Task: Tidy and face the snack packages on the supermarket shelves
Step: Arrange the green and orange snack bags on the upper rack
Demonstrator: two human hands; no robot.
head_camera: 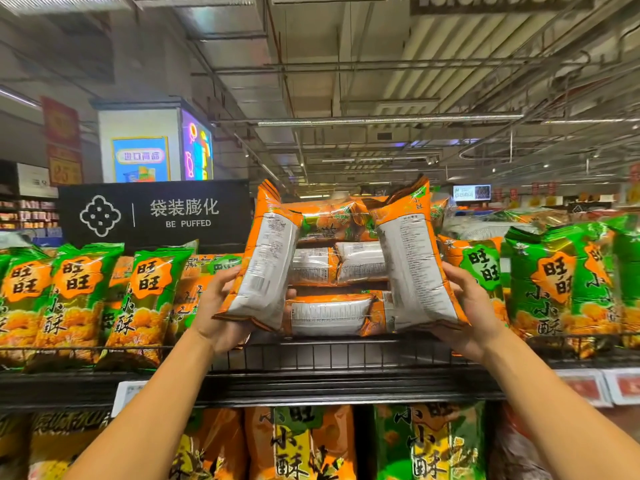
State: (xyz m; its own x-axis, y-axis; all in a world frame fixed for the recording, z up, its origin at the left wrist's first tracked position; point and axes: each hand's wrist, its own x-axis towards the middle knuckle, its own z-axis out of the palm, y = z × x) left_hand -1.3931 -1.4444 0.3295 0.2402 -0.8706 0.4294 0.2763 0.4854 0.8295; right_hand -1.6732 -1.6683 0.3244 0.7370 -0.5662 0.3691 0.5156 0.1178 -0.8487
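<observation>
Your orange snack packages [266, 271] are glossy, crinkled plastic film, their white backs shiny too. The green bags [145, 292] beside them gleam likewise. You face a dark wire shelf fence [332, 355] of matt metal and a matt black sign [156, 213].

Bright overhead store lighting, glare on wrappers, edges warped.

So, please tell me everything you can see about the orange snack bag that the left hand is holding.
The orange glossy plastic snack bag is held upright, tilted slightly, with its white printed back panel toward the camera, so its front is not shown. Its crimped top edge points up and a green patch shows at the right side. The left hand grips its lower left edge. It is raised in front of the top shelf's black wire rail, before stacked orange bags lying flat.
</observation>
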